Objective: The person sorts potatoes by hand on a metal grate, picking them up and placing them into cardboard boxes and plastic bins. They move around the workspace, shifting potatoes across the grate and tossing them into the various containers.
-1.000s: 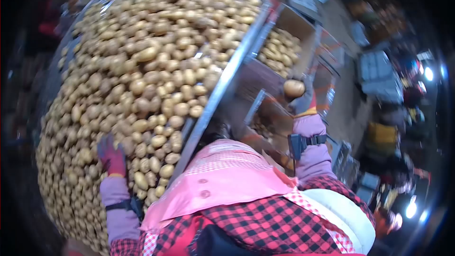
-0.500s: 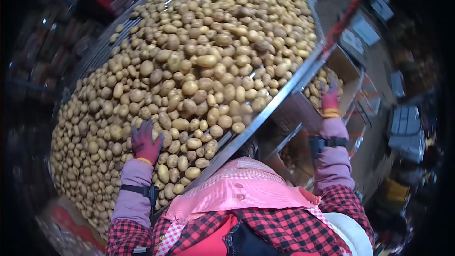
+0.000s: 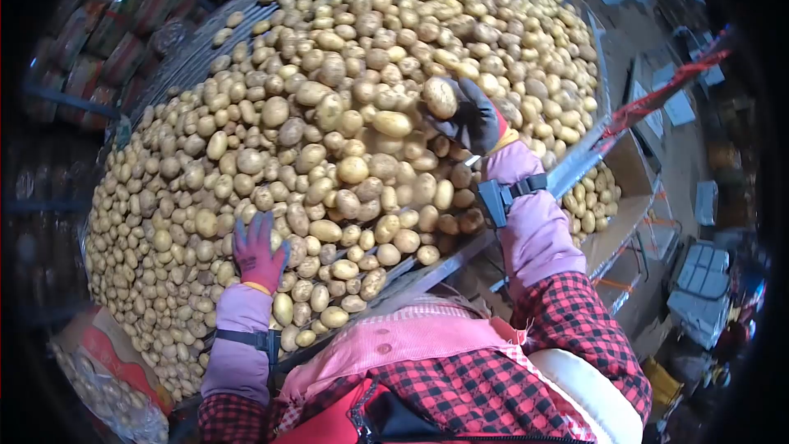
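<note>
A wide heap of yellow-brown potatoes (image 3: 246, 161) covers a slatted metal sorting table. My left hand (image 3: 260, 252), in a red-pink glove with dark fingertips, lies flat on the heap with its fingers apart and grips nothing. My right hand (image 3: 475, 119) is over the right part of the heap, the dark palm side of its glove showing. Its fingers curl around a single potato (image 3: 440, 98), held up at the fingertips. Loose potatoes lie directly beneath and around both hands.
A metal rim (image 3: 448, 270) edges the table in front of me. Past it on the right stands a cardboard box (image 3: 631, 166) holding potatoes, below a red-wrapped bar (image 3: 670, 82). At lower left is a carton (image 3: 107, 337) with plastic wrapping. Bundles (image 3: 700, 284) lie on the right.
My right hand has come from the box on the right back over the heap and now holds a potato. My left hand stays on the heap in nearly the same place.
</note>
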### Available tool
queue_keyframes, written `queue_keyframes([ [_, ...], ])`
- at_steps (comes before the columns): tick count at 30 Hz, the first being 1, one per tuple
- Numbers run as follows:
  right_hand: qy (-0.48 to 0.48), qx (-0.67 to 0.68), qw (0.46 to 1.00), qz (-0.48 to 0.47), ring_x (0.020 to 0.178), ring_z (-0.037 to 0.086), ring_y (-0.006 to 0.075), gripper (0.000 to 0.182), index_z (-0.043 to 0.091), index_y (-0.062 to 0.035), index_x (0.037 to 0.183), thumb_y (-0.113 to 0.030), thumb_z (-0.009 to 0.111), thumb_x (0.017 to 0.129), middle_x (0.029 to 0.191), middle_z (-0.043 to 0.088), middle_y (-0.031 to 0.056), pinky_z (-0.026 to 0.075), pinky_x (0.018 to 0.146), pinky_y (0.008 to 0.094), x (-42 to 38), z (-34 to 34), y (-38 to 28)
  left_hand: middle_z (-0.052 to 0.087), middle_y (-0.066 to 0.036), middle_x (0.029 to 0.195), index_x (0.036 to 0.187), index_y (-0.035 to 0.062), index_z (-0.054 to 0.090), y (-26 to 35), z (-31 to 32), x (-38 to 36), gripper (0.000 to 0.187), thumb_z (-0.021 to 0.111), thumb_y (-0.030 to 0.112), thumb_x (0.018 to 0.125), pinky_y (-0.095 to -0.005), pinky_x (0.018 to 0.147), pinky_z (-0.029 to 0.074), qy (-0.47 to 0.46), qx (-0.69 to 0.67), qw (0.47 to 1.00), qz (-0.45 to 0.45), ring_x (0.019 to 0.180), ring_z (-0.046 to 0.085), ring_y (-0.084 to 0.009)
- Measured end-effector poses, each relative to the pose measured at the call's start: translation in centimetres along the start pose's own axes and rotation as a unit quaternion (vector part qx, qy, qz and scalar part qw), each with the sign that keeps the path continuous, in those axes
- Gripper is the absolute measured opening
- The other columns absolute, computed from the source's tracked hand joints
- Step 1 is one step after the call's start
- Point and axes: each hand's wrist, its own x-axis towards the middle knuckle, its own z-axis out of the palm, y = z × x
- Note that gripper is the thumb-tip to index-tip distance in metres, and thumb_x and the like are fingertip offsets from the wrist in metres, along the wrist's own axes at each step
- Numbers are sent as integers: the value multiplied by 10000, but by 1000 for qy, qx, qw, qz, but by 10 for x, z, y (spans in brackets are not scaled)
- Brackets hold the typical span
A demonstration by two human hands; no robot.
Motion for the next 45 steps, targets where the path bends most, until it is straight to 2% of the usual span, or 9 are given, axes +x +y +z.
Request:
queue_keyframes([
  [5,22,148,988,-25,1109,600,270,381,573,-98,1219,-372,610,957,1177,616,65,554,948,401,-20,-4,13,390,-111,1495,1457,189,421,1,-5,7,689,681,332,836,-528,1155,222,-39,2,999,13,1392,249,-447],
  [7,48,-183,969,-161,1051,579,161,366,540,-103,1295,-216,621,956,1147,600,35,550,882,355,-43,-17,15,389,-118,1494,1457,181,418,2,-12,4,684,675,334,842,-520,1160,213,-54,-4,999,5,1393,253,-439],
  [9,57,-673,630,-383,976,563,78,484,508,-79,1346,-42,684,897,1096,593,27,543,831,322,-79,-4,3,385,-132,1494,1458,161,412,-9,-6,2,686,673,335,848,-537,1154,216,-43,25,998,31,1391,252,-445],
  [15,70,-103,976,-180,1167,561,271,536,432,-59,1411,-340,492,959,1312,531,161,512,952,422,-134,2,10,391,-120,1492,1461,190,416,-4,-2,4,677,672,340,852,-545,1143,234,-31,7,999,27,1392,254,-450],
  [30,198,127,934,-269,779,646,254,431,602,-37,1093,-438,600,935,959,648,157,574,584,306,-284,-59,14,368,-118,1510,1469,187,396,-6,-3,1,682,667,315,857,-539,1150,219,-43,-20,999,24,1394,241,-465],
  [33,392,24,809,-438,892,690,250,372,613,-74,1109,-405,600,939,1021,681,120,618,708,365,-405,-111,-21,362,-123,1513,1473,183,392,-9,1,2,687,666,319,857,-546,1153,211,-31,-9,999,41,1398,235,-467],
  [36,604,-532,350,-480,925,680,232,303,608,-85,1132,-325,592,948,1065,673,109,604,755,349,-471,-161,-15,373,-132,1506,1476,175,388,-9,4,2,711,678,334,847,-558,1152,203,-23,-3,999,41,1396,238,-471],
  [40,492,-222,695,-476,970,661,212,306,557,-74,1222,-200,581,943,1155,645,108,577,808,322,-405,-222,-10,398,-132,1492,1476,175,390,-17,7,4,732,667,410,840,-557,1149,213,-26,1,998,53,1393,249,-471],
  [45,191,-495,789,-311,1239,525,239,599,421,-56,1442,-92,615,877,1408,496,131,419,1051,347,-103,-65,30,395,-116,1497,1479,185,389,-5,-2,1,743,645,467,842,-561,1137,222,-13,21,999,43,1392,259,-456],
])
